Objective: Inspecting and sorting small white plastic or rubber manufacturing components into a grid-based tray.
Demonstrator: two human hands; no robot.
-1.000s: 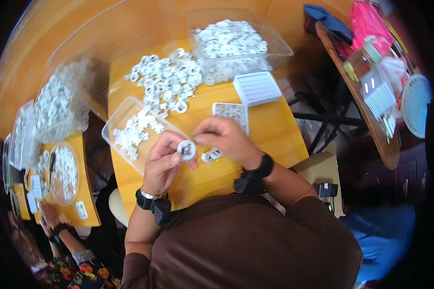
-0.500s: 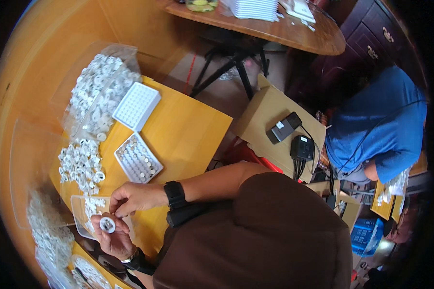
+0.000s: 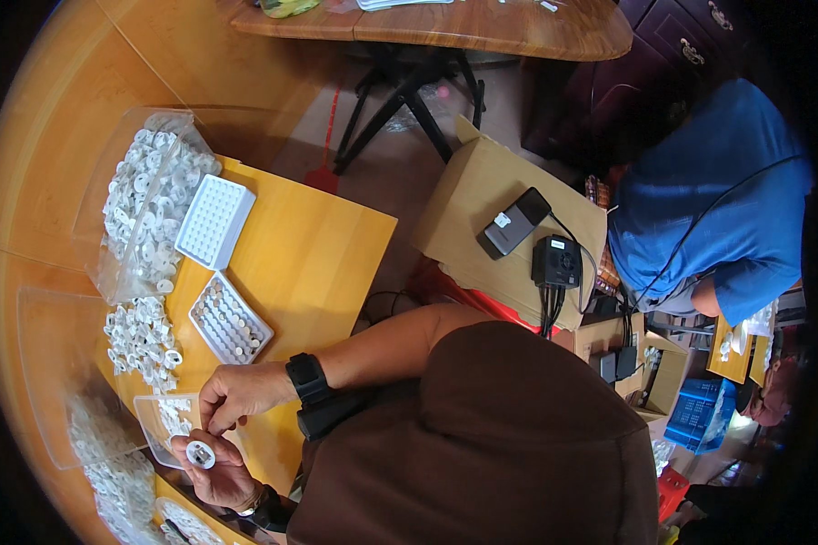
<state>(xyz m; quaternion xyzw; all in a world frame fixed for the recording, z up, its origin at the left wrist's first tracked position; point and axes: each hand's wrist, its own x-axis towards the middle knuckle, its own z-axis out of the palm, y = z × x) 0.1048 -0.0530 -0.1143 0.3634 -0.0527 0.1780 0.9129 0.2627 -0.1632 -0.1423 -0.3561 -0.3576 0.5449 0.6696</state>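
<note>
We record both hands at the lower left of the frame. The left hand (image 3: 220, 481) grips a round white part (image 3: 200, 454) by its edge, face turned up, just off the lower corner of a clear plastic box (image 3: 145, 425) holding small white pieces (image 3: 174, 416). The right hand (image 3: 250, 391) hangs just above it, thumb and fingers drawn together close to the part; we cannot tell whether a small piece is pinched there (the fingertips hide it). A black wristband (image 3: 309, 377) sits on the right wrist.

On the yellow table (image 3: 327, 245), left of centre, we note a white tray (image 3: 211, 318) partly filled with small round pieces, its upper corner next to a second white tray (image 3: 215, 221) with a grid of cells. Left of these, loose white parts (image 3: 144, 343) lie heaped below a clear bin (image 3: 132, 245) full of similar parts.

Right of centre, we log a cardboard box (image 3: 450, 204) bearing two black devices (image 3: 556, 262); beyond it, at the right, a person in a blue top (image 3: 713, 200).
</note>
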